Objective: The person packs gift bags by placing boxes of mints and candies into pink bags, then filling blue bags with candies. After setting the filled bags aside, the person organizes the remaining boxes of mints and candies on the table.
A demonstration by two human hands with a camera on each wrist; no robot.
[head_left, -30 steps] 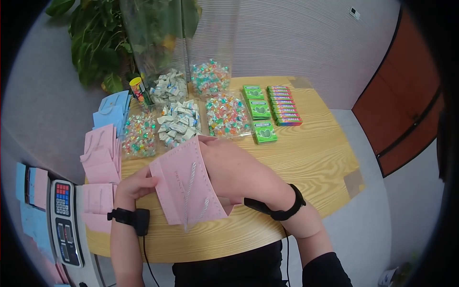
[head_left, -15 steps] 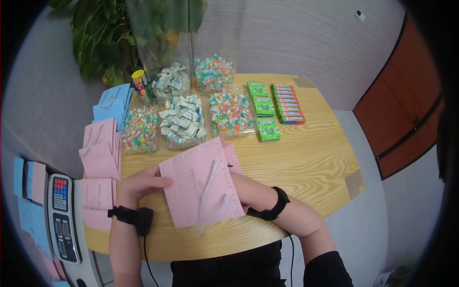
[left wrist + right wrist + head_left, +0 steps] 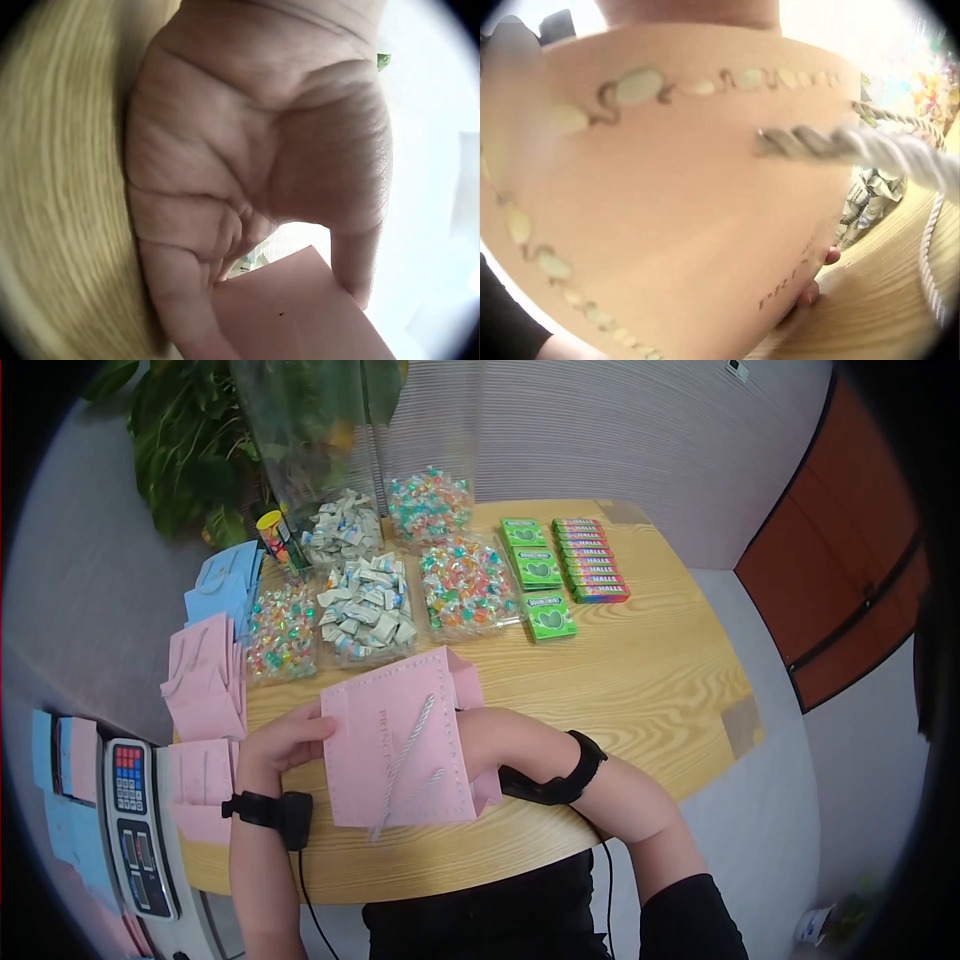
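A pink paper gift bag (image 3: 365,760) with a white rope handle (image 3: 405,770) and printed lettering lies tipped on its side in front of the person, its mouth facing right. My left hand (image 3: 285,740) grips the bag's bottom end, thumb on the near face. The left wrist view shows the pink paper (image 3: 292,307) between that hand's thumb and fingers. Into the open mouth reaches my right hand (image 3: 482,737); its fingers are hidden inside. The right wrist camera looks at the bag's printed face (image 3: 675,187), with left fingertips (image 3: 808,294) at its far edge.
Behind the bag stand clear trays of wrapped candies (image 3: 468,588) and white-wrapped sweets (image 3: 365,610). Green gum boxes (image 3: 550,617) and a row of Halls packs (image 3: 592,565) lie right of them. Pink bags (image 3: 205,675), blue bags (image 3: 222,585) and a scale (image 3: 145,830) line the left.
The bag first shifted right and turned, then came slightly back left. Both hands moved with it, the right staying inside its mouth. The head view has tilted a little.
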